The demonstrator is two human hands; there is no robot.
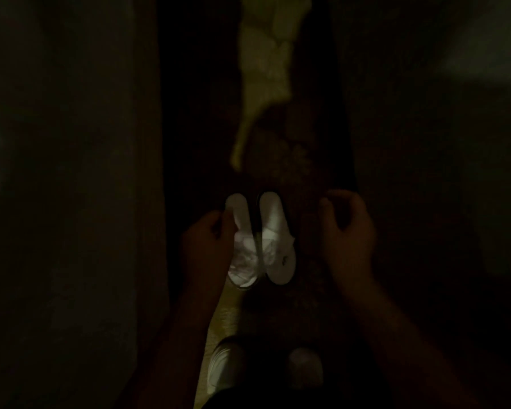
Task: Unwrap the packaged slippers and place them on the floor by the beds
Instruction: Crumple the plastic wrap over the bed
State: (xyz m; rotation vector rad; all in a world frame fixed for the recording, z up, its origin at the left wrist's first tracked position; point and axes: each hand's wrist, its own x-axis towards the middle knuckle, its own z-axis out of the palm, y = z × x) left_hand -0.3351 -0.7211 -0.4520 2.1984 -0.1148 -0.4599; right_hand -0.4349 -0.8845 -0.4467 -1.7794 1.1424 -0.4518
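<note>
Standing in shoes [222,368] on the dim floor [301,160] strip between beds. Left hand [207,240] pinching the left slipper [242,240], seemingly still crinkly-wrapped; right hand [346,228] loosely curled, empty. Right slipper [278,237] alongside. Probably setting down; next, stripping leftover wrap.

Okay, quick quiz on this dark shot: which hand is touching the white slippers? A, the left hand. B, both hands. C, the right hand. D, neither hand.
A: the left hand pinches the edge of the left one of the white slippers, while the right hand hovers apart to the side, fingers curled around nothing.
</note>
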